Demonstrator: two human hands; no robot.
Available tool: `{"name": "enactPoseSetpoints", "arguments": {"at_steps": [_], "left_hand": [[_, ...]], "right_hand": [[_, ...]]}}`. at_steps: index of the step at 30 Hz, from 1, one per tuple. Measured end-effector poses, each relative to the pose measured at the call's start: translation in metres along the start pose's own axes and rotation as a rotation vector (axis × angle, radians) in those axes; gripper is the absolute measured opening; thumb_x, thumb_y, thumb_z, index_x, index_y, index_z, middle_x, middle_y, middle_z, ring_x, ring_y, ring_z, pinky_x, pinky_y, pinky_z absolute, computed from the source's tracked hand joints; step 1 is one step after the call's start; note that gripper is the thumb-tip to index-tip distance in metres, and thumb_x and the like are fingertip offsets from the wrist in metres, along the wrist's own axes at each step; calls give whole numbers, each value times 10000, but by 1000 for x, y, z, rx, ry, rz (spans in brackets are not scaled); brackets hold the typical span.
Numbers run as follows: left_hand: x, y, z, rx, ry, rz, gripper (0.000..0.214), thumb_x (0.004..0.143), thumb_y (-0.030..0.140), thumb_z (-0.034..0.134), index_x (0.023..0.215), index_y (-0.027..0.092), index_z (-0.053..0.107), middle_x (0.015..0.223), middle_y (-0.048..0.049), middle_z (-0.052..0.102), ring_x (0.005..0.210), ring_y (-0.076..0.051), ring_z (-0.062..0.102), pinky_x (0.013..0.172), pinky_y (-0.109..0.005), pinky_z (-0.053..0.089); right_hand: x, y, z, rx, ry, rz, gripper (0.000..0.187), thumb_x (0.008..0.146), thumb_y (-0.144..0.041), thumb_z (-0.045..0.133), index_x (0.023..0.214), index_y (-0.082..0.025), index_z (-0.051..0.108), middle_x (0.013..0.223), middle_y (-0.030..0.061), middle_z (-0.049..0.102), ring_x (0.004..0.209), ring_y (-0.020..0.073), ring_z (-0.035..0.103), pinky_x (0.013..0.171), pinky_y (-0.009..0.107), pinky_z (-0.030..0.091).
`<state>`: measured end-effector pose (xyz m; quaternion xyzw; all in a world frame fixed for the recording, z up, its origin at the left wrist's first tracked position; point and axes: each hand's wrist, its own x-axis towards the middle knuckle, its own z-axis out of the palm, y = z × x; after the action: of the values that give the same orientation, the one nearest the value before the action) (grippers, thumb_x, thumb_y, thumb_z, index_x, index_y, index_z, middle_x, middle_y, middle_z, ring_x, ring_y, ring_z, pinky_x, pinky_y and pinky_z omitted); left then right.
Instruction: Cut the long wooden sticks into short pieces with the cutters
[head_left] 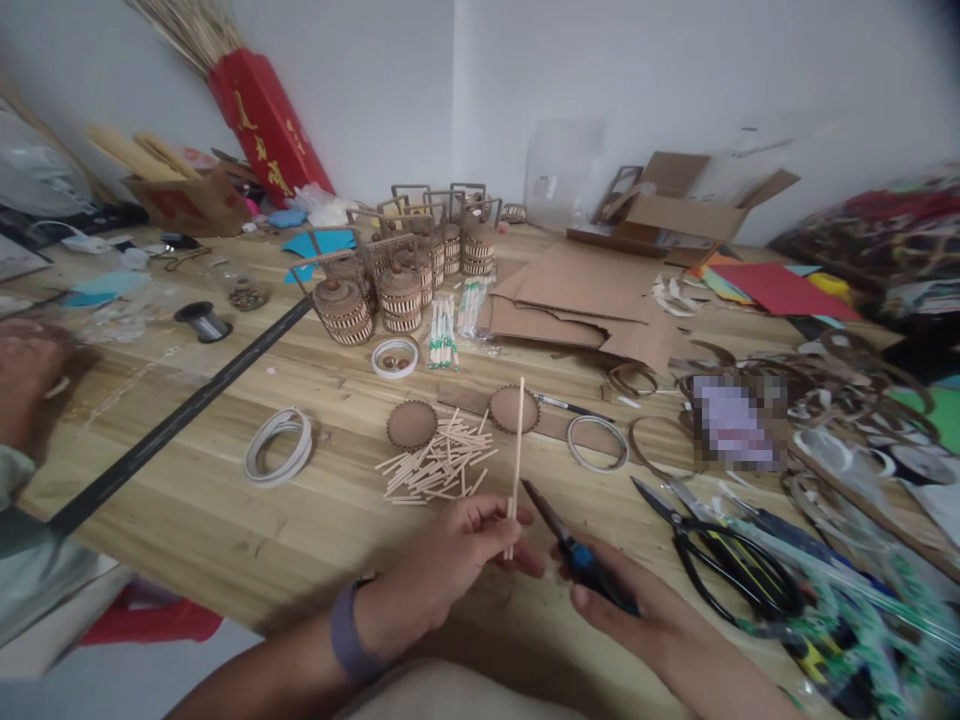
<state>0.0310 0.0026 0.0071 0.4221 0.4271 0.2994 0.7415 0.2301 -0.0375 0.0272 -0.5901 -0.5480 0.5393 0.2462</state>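
Note:
My left hand [450, 560] pinches a long thin wooden stick [517, 450] and holds it upright over the wooden table [225, 500]. My right hand [637, 610] grips blue-handled cutters [574, 550], whose dark jaws point up and left toward the stick's lower part. Just beyond lies a pile of short cut sticks [435, 465]. Two round scalloped cardboard discs [411, 423] [514, 408] lie behind the pile.
Small woven cardboard baskets [397, 285] stand mid-table, with cardboard sheets [592, 300] to their right. Black scissors [720, 550] and loose rings clutter the right side. A long black strip [187, 410] crosses the left. Another person's hand [30, 370] rests at the far left.

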Motion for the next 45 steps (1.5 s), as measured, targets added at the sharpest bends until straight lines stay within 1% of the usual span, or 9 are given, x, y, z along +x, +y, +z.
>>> {"name": "enactPoseSetpoints", "arguments": {"at_steps": [5, 9, 14, 20, 25, 30, 38, 41, 45], "left_hand": [[-3, 0, -4, 71, -100, -41, 255, 831, 402, 585, 874, 158, 645, 725, -34, 715, 726, -172, 626, 732, -300, 414], [-4, -1, -2, 80, -209, -46, 225, 850, 355, 562, 849, 152, 659, 698, -19, 699, 696, -150, 616, 716, -281, 402], [-5, 0, 0, 117, -334, -50, 234, 871, 302, 525, 872, 156, 708, 726, -13, 689, 694, -131, 602, 716, -263, 392], [-5, 2, -1, 112, -344, -78, 266, 852, 370, 577, 849, 150, 725, 691, -15, 672, 671, -132, 589, 700, -262, 396], [-4, 2, -2, 119, -360, -95, 325, 840, 442, 603, 909, 152, 732, 671, -19, 675, 692, -148, 602, 723, -275, 416], [-1, 1, -3, 135, -388, -71, 308, 855, 407, 577, 881, 148, 742, 667, -22, 669, 681, -141, 584, 720, -273, 419], [1, 1, -1, 171, -412, -82, 306, 862, 403, 561, 875, 150, 735, 622, -8, 628, 654, -139, 551, 735, -279, 417], [0, -3, -1, 219, -375, -92, 291, 878, 400, 555, 925, 162, 717, 643, 1, 643, 694, -148, 588, 769, -282, 423], [1, -10, -1, 283, -312, -79, 278, 897, 388, 535, 961, 166, 688, 670, 0, 668, 710, -157, 616, 754, -280, 426]], "right_hand": [[-14, 1, -17, 80, -110, 255, 360, 726, -516, 679, 949, -235, 704, 863, 26, 665, 802, 218, 556, 706, 309, 442], [-13, -3, -17, 126, -236, 310, 310, 733, -439, 673, 949, -217, 694, 859, 14, 628, 814, 188, 528, 706, 274, 416], [-6, -13, -14, 148, -307, 302, 342, 714, -390, 661, 1010, -220, 684, 959, 26, 616, 869, 199, 514, 726, 284, 415], [-4, -22, -11, 151, -306, 310, 400, 685, -360, 658, 1057, -215, 687, 921, 20, 599, 838, 193, 495, 728, 288, 396], [-3, -20, -13, 175, -341, 277, 352, 681, -340, 647, 1002, -202, 686, 867, 7, 556, 794, 174, 461, 686, 279, 363], [-1, -13, -11, 145, -378, 214, 318, 676, -288, 595, 976, -191, 640, 837, 2, 543, 778, 168, 436, 672, 279, 339], [1, -2, -3, -1, -336, 55, 185, 692, -278, 535, 845, -185, 578, 714, -28, 460, 664, 143, 362, 615, 285, 292], [1, 2, 0, -17, -282, 58, 187, 702, -293, 533, 852, -191, 581, 713, -29, 457, 659, 147, 381, 621, 288, 308], [2, 7, 1, -40, -239, 59, 223, 694, -314, 546, 863, -182, 608, 755, 4, 531, 723, 185, 450, 674, 312, 347]]}}
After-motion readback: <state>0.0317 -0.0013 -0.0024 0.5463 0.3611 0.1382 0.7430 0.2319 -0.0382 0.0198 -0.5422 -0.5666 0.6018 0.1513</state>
